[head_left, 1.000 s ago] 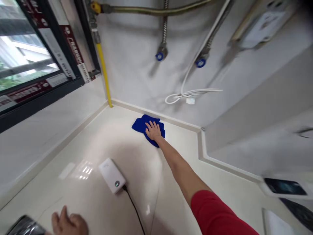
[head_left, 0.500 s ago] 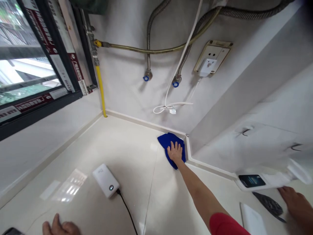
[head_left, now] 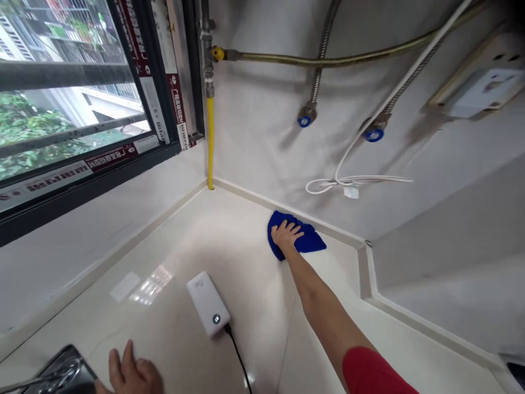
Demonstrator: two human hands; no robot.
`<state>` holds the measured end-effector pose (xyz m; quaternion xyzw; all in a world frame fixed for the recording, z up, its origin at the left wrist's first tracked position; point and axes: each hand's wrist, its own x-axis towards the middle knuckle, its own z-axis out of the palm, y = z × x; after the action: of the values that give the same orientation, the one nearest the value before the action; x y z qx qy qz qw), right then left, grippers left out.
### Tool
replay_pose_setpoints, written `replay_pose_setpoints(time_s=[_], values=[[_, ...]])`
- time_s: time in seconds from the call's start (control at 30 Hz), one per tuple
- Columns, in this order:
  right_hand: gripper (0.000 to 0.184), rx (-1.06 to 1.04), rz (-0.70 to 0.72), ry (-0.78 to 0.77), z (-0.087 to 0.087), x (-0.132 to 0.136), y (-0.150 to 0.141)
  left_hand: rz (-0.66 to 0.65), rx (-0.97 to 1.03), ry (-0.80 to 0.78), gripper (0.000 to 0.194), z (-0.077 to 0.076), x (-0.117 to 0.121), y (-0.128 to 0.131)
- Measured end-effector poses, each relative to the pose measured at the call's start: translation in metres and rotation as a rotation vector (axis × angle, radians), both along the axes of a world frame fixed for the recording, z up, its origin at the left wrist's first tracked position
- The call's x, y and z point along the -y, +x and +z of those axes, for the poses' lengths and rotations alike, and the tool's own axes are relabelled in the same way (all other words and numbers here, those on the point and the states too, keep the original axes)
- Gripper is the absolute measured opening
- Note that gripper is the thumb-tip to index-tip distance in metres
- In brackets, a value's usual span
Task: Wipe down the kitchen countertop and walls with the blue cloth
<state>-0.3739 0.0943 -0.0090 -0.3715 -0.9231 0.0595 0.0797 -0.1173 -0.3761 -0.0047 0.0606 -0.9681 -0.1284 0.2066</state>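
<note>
My right hand (head_left: 286, 234) lies flat on a blue cloth (head_left: 305, 239), fingers spread, pressing it onto the cream countertop (head_left: 180, 246) close to the back wall. My arm in a red sleeve stretches out from the lower right. My left hand (head_left: 132, 374) rests flat on the countertop at the bottom edge, fingers apart, holding nothing, beside a shiny dark metal thing (head_left: 61, 375).
A white power bank (head_left: 208, 302) with a black cable (head_left: 238, 361) lies on the counter between my hands. A yellow pipe (head_left: 210, 142) stands in the corner by the window (head_left: 61, 104). Hoses with blue valves (head_left: 304, 121), a white cord (head_left: 353, 180) and a wall socket (head_left: 479, 87) are on the back wall.
My right hand has slid the blue cloth to the left along the back wall, away from the wall's step. The view has swung left; the things at the right are out of sight.
</note>
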Motion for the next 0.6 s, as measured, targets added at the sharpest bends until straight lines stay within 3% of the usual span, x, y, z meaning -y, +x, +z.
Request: replay_pose_setpoints(time_s=[0.13,0.3,0.47,0.6], values=[[0.069,-0.034,0.076,-0.013,0.004,0.042,-0.044,0.005,0.006,-0.052,0.031,-0.008,0.004,0.001],[0.067,0.022,0.382,-0.061,0.017,0.106,-0.078,0.172,0.003,0.044,0.052,-0.008,0.0,-0.004],[0.063,0.063,0.693,-0.112,0.028,0.185,-0.097,0.198,0.061,0.088,0.057,-0.006,-0.001,-0.005],[0.06,0.04,0.957,-0.149,0.03,0.255,-0.096,0.205,0.07,0.083,0.056,-0.004,-0.001,-0.002]])
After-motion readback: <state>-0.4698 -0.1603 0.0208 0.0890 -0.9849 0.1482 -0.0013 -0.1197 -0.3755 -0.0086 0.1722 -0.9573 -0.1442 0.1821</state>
